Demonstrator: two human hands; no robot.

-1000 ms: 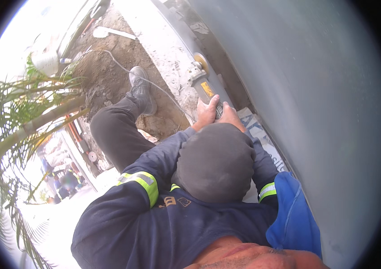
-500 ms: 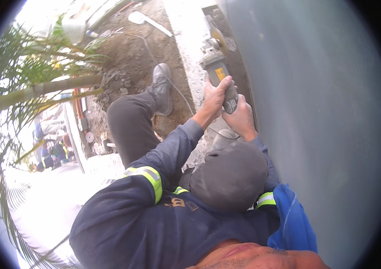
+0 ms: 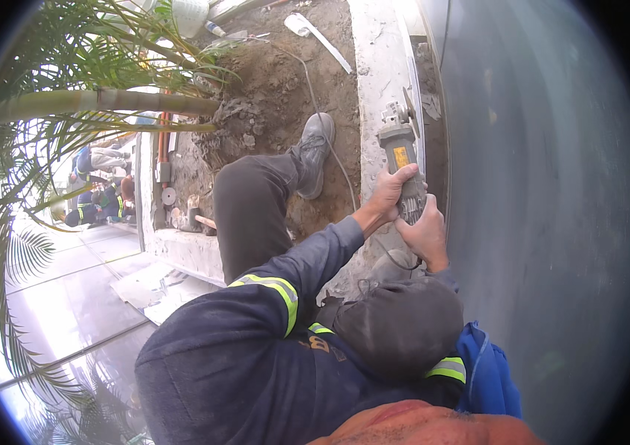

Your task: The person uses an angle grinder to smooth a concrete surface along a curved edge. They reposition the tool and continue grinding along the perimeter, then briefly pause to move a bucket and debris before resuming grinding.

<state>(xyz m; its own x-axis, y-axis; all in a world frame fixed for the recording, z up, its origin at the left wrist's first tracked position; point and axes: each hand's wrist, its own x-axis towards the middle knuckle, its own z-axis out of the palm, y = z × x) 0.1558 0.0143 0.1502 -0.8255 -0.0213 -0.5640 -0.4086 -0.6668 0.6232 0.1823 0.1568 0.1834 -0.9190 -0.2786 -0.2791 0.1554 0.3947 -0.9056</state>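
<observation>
An angle grinder point(image 3: 401, 157), grey and dusty with a yellow label, is held between both my hands above a pale concrete ledge point(image 3: 375, 74). My left hand point(image 3: 386, 196) is closed on the left side of its body, thumb across the top. Around the rear end wraps my right hand point(image 3: 429, 234), close to where the cord comes out. The cutting disc point(image 3: 411, 113) shows almost edge-on over the ledge's right edge. Whether it touches the ledge or spins I cannot tell.
A large grey panel point(image 3: 537, 185) rises close along my right. The thin cord point(image 3: 307, 70) trails over the soil point(image 3: 278, 89) past my shoe point(image 3: 316, 144). Palm stems point(image 3: 129, 101) hang at the left. People in reflective workwear point(image 3: 100, 196) are farther left, and a white bucket point(image 3: 190, 16) stands far ahead.
The whole view has shifted, so the scene sits farther right and lower. The grinder now points straighter ahead, with its disc nearer the ledge edge. Both hands keep their hold.
</observation>
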